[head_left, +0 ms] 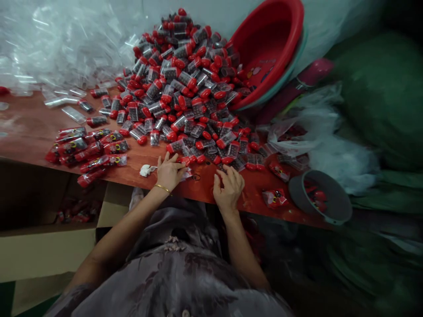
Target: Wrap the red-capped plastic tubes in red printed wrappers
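Note:
A big heap of small clear containers with red caps (185, 88) covers the middle of the red table (142, 158). At its front edge my left hand (169, 171), with a gold bangle at the wrist, rests fingers apart beside a red item and a small clear wrapper (187, 173). A crumpled white scrap (147, 170) lies just left of that hand. My right hand (228, 187) is at the table edge near the heap, its fingers loosely bent and apart, with nothing visible in it. Red printed packets (94, 152) are piled at the left.
Clear plastic sleeves (76, 44) are heaped at the back left. A red basin (287, 26) leans behind the heap. At right are a grey bowl (337, 198) holding red pieces and a single packet (275, 198). An open cardboard box (49, 251) stands below the left edge.

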Demonstrator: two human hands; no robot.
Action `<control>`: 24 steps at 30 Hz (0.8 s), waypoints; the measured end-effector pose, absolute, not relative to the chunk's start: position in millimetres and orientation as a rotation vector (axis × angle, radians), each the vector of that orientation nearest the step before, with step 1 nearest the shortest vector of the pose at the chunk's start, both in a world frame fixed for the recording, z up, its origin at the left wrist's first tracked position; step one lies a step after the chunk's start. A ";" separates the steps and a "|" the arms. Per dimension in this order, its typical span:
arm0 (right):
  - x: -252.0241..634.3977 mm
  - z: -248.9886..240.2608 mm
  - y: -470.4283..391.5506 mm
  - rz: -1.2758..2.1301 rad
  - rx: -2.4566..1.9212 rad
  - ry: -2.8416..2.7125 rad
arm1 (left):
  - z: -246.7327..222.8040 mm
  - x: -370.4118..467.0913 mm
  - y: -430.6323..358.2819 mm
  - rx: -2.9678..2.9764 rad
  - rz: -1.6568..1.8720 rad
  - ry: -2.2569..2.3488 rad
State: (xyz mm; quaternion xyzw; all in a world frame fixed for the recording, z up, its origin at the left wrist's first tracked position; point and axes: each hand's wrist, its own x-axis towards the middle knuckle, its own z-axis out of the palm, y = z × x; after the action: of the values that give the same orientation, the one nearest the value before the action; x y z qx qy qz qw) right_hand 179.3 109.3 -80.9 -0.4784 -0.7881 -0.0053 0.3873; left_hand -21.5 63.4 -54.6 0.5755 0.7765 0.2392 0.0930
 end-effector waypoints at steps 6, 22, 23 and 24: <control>138.8 -58.3 79.7 0.817 -1.070 -1.901 | -40.7 -13.5 47.2 1.810 1.006 2.307; 124.0 -51.1 73.5 1.043 -1.094 -1.632 | -38.9 13.0 38.9 0.814 1.462 1.534; 123.5 -52.5 73.0 1.073 -1.092 -1.605 | -39.8 13.4 38.0 0.849 1.448 1.570; 123.2 -53.6 72.7 1.109 -1.091 -1.575 | -40.3 13.4 37.1 0.880 1.437 1.599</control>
State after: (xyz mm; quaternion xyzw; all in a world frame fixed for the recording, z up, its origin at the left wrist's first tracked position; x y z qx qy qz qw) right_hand 123.2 72.7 -53.6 -0.4407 -0.6363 0.4480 0.4475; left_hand 13.4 37.1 -40.3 0.3476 0.6316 0.5674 0.3979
